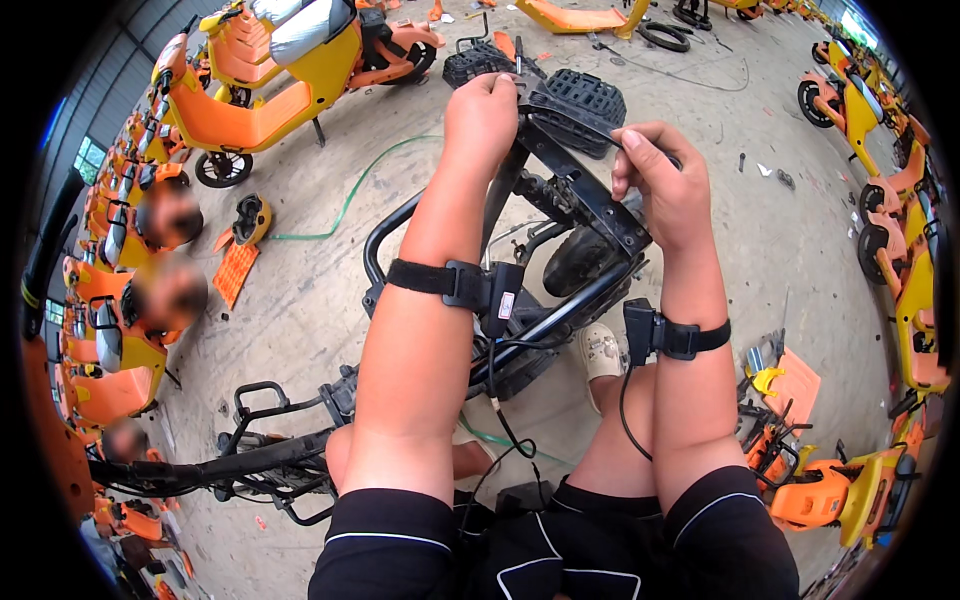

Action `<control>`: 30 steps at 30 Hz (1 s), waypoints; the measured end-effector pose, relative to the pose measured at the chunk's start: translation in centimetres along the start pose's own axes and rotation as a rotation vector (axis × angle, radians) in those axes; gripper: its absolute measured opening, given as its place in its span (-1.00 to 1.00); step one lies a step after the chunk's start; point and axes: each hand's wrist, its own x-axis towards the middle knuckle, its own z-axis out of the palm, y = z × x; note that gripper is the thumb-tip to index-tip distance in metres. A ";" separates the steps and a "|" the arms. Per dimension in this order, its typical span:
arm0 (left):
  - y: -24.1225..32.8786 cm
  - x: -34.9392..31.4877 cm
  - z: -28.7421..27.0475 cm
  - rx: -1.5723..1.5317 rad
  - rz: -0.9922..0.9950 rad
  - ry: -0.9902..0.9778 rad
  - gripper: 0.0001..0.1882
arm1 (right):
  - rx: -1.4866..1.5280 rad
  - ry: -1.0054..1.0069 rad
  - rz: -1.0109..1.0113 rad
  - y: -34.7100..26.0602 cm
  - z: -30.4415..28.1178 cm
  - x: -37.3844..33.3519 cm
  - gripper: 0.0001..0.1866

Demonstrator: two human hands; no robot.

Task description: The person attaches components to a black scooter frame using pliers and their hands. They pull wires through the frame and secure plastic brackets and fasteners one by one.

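Both my arms reach out over a black scooter frame [580,195] that stands in front of me. A thin dark strip [572,118] stretches between my hands, just above the frame's top end. My left hand [482,122] is closed in a pinch at the strip's left end. At its right end, my right hand [668,180] pinches it between thumb and forefinger, the other fingers curled. Whether the strip is a cable or a flat piece, I cannot tell. Below the hands, a black wheel [578,262] sits inside the frame.
Black plastic baskets [580,98] lie behind the frame. An orange and yellow scooter [255,110] stands at the far left. On the floor are a yellow helmet [250,218], an orange mat [236,275] and a green hose [345,210]. Loose scooter parts [790,395] lie at the right.
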 end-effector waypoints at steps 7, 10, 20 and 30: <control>-0.1 0.0 0.2 -0.033 -0.013 0.009 -0.62 | 0.005 -0.030 0.017 -0.2 -0.3 0.2 -0.79; -0.2 0.0 0.3 0.003 -0.007 0.017 -0.61 | 0.006 -0.039 0.021 -0.2 -0.6 0.3 -0.79; 0.0 -0.3 0.6 0.042 0.018 0.054 -0.62 | 0.014 -0.059 0.036 -0.3 -1.1 0.9 -0.78; -0.7 0.0 0.8 0.126 0.061 0.080 -0.62 | 0.074 -0.088 0.029 0.1 -1.5 1.1 -0.78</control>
